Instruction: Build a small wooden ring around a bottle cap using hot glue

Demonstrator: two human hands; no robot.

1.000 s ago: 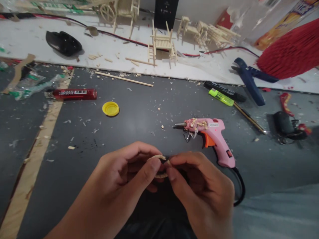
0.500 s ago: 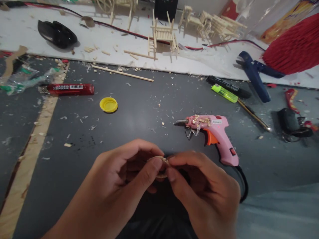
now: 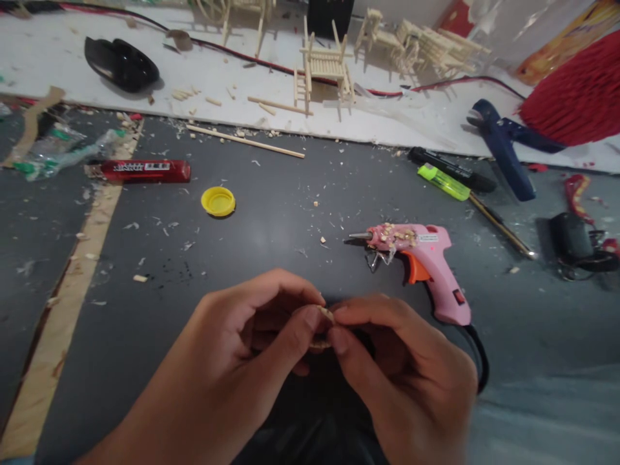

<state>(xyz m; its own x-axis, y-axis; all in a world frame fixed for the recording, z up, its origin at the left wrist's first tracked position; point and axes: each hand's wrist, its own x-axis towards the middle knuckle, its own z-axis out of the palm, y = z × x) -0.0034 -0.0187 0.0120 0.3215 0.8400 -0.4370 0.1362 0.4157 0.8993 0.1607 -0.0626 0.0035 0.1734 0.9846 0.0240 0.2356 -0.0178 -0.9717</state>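
Between my fingertips is a small curved piece of pale wood (image 3: 320, 345), perhaps a ring; most of it is hidden by my fingers. My left hand (image 3: 261, 349) is closed on its left side, thumb on top. From the right, my right hand (image 3: 402, 361) pinches the same piece between thumb and forefinger. Just beyond my right hand a pink glue gun (image 3: 411, 242) lies on its side, nozzle to the left, with wood crumbs stuck on its front. A yellow cap (image 3: 218, 201) lies further off to the left.
Miniature stick chairs (image 3: 325, 63) stand on a white board (image 3: 213, 74) at the back. A red marker (image 3: 145, 170), a thin wooden stick (image 3: 246, 141), a highlighter (image 3: 443, 182), blue cutters (image 3: 506, 152) and a black dish (image 3: 121, 64) lie around. Wood scraps litter the grey table (image 3: 271, 219).
The whole view has shifted slightly, so everything sits a little further right. Both hands keep their hold on the wooden piece, with barely any change in finger position.
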